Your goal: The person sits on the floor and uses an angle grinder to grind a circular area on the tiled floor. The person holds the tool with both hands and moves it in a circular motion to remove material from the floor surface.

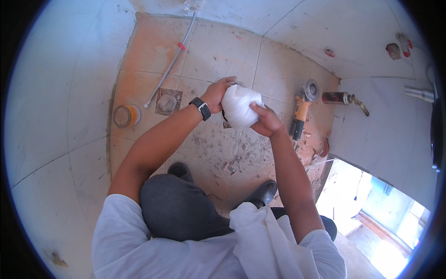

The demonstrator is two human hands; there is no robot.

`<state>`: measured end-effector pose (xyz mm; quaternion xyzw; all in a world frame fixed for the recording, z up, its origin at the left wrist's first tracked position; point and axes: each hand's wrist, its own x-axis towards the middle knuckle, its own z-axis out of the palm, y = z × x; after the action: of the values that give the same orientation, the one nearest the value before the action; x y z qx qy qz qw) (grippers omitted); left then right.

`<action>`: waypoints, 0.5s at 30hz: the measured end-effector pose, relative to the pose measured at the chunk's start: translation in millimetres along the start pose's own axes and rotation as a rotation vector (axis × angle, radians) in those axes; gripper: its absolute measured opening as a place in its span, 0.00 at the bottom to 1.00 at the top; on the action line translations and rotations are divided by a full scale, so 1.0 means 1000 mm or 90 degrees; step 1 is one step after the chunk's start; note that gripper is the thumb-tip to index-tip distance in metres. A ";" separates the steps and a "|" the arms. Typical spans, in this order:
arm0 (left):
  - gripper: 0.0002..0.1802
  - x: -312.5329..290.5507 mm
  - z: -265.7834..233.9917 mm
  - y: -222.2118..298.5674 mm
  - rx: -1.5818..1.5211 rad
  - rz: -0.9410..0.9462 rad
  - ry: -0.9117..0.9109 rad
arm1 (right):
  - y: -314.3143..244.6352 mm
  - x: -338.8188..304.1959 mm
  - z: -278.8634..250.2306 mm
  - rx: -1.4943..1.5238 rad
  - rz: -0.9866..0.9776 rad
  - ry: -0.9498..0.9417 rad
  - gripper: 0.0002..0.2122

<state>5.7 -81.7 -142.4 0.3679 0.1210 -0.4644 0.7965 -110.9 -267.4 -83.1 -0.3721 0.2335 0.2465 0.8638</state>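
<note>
A round tin (126, 116) with a yellow band stands on the tiled floor (218, 51), well to the left of the white plastic bag (239, 109). A grey flexible hose (171, 63) runs up and away to the left of the bag, and a square floor drain (167, 102) lies between the tin and the bag. The left hand (217, 93), with a black watch (200, 108) on its wrist, grips the bag's left side, its fingers curled over the top edge. The bag is held above the dusty floor, in front of the person's knees. The right hand (266, 121) clasps the bag's lower right side, its fingers pressed closed into the plastic. Just right of the bag an orange angle grinder (302, 108) lies on the floor. Further right lies a dark red gas canister (335, 97) with a torch nozzle.
</note>
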 end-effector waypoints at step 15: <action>0.43 -0.012 -0.024 -0.009 0.770 0.380 -0.117 | -0.002 0.032 -0.034 -0.350 0.013 0.326 0.20</action>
<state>-4.5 -59.7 -157.5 0.7255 -0.3346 -0.2399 0.5515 -92.4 -286.2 -121.9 -0.6377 0.3705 0.2074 0.6427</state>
